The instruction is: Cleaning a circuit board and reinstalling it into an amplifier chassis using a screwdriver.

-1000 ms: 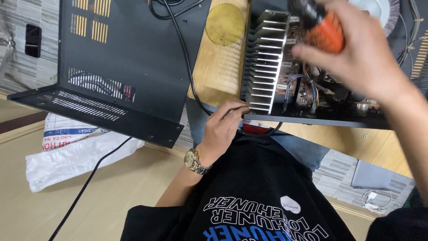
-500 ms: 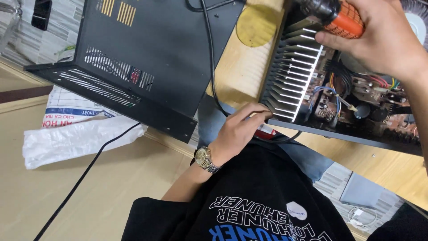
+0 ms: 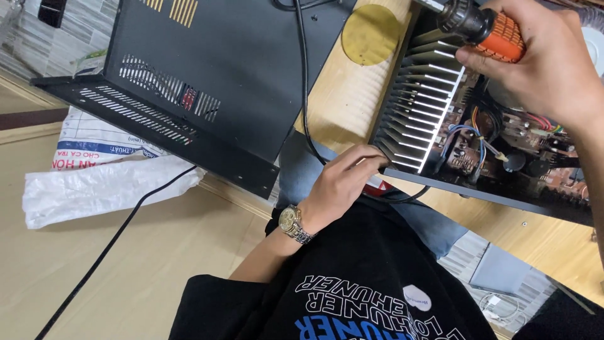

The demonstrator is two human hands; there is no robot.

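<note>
Orange-gripped tool (image 3: 487, 28) clamped in right hand (image 3: 541, 63); left hand (image 3: 340, 186) fingers curled at chassis edge (image 3: 402, 173).

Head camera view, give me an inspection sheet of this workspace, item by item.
Surface: wooden bench.
Job's things: opened amplifier chassis with finned heatsink; orange-handled tool.
Clutter: removed black vented cover; yellow disc; white plastic bag.
Hands: right hand grips the tool; left hand rests at the chassis corner, wearing a wristwatch.
Cables: black cable across the bench.
Surroundings: light wooden floor.
</note>
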